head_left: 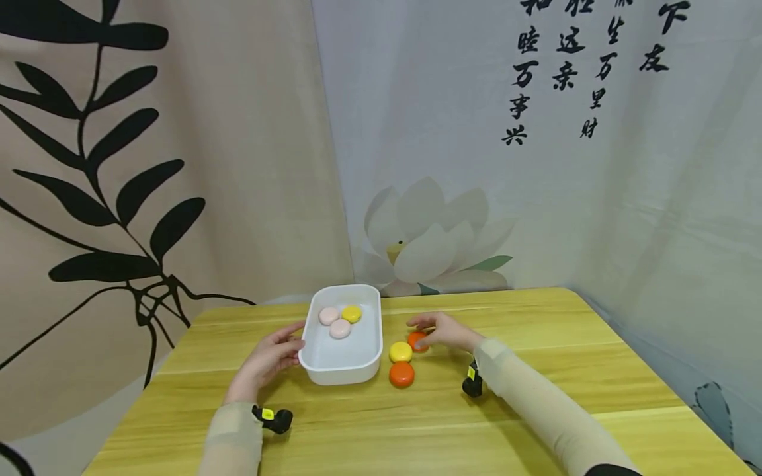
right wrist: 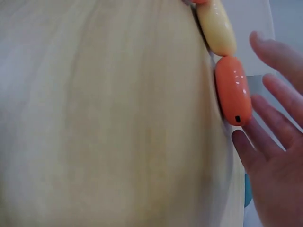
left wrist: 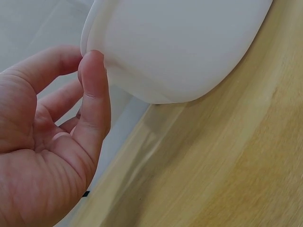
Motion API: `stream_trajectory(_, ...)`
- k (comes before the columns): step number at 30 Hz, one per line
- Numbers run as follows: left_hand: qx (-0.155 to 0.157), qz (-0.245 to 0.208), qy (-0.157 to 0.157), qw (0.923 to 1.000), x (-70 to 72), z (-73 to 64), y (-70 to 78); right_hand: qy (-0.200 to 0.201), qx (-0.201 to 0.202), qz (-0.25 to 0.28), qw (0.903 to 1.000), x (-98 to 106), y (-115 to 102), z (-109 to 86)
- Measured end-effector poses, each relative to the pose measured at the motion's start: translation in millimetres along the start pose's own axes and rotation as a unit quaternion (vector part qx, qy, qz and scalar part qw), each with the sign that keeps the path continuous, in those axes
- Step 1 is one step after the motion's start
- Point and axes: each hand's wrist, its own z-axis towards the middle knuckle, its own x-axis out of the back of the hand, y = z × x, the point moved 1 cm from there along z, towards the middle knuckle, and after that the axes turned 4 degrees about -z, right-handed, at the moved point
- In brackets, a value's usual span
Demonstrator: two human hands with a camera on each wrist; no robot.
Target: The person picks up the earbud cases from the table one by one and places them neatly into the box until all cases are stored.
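A white plastic box (head_left: 342, 357) with a rim stands near the back of the table, holding two pale pink rounded discs and a yellow one (head_left: 351, 313). My left hand (head_left: 272, 356) is at its left side, thumb and forefinger pinching the rim of the box (left wrist: 180, 47). Right of the box lie an orange disc (head_left: 401, 375), a yellow disc (head_left: 401, 352) and a farther orange disc (head_left: 418, 341) in a touching row. Over that farther disc, my right hand (head_left: 443, 332) has its fingers spread; its fingertips come right up to the orange disc (right wrist: 233, 90) in the right wrist view.
The wooden table (head_left: 524, 416) stretches in front and to the right. Behind its far edge hangs a pale curtain (head_left: 452, 132) with printed leaves, a flower and writing. Black cameras sit on both wrists, one small camera (head_left: 472, 380) low beside the right wrist.
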Motion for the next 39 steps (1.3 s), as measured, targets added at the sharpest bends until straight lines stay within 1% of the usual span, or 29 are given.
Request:
stream_trajectory(6, -0.002, 0.009, 0.0, 1.0, -1.6, -0.9, -0.2, -0.01, 0.004, 0.005, 0.9999, -2.1, 4.5, 0.7)
stream_trajectory(11, -0.002, 0.006, 0.001, 1.0, -3.6, -2.7, 0.1, -0.017, 0.013, -0.014, 0.9997, -3.8, 8.2, 0.3)
stream_trajectory(18, 0.004, -0.001, 0.007, 1.0, -4.3, -3.6, 0.6, -0.016, -0.007, -0.036, 0.9992, -6.3, 9.1, -2.2)
stream_trajectory(22, 0.002, 0.005, 0.008, 1.0, -3.1, -3.6, -0.8, -0.02, -0.015, -0.035, 0.9991, -7.0, 8.7, -2.7)
stream_trajectory(25, -0.002, 0.012, 0.001, 0.9999, -2.4, -3.8, -1.2, -0.02, -0.019, -0.032, 0.9991, -7.1, 8.7, -3.1)
stream_trajectory(31, -0.006, 0.011, -0.004, 0.9999, -2.0, -4.4, -0.3, -0.008, -0.028, -0.03, 0.9991, -8.2, 9.5, -3.4)
stream_trajectory(35, -0.007, 0.013, -0.006, 0.9999, -1.8, -4.9, 1.4, 0.008, -0.033, -0.028, 0.999, -8.2, 8.7, -4.0)
stream_trajectory(39, -0.003, 0.012, 0.0, 0.9999, -2.2, -4.1, 2.2, 0.02, -0.028, -0.037, 0.9987, -6.9, 7.6, -4.0)
